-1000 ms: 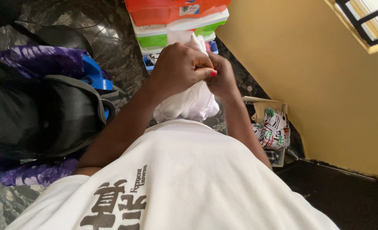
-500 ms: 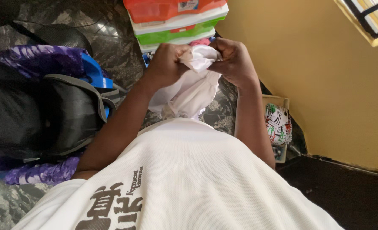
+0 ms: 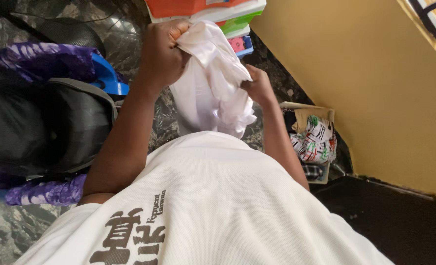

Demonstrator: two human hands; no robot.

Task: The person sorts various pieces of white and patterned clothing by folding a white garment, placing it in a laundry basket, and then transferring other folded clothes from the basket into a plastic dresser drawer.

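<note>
- Clenched high, left hand bunches white cloth at its top edge.
- Right hand pinches lower folds, just beside.
- Cloth hangs crumpled, glossy, between both hands.

Black bag on purple cloth; stacked coloured drawers; patterned fabric by yellow wall.

From my seat, the fingers of my right hand are buried in the white cloth, so I cannot see their grip. The stacked plastic drawers beyond my left hand are cut off by the top edge, and the cloth covers their front.
</note>
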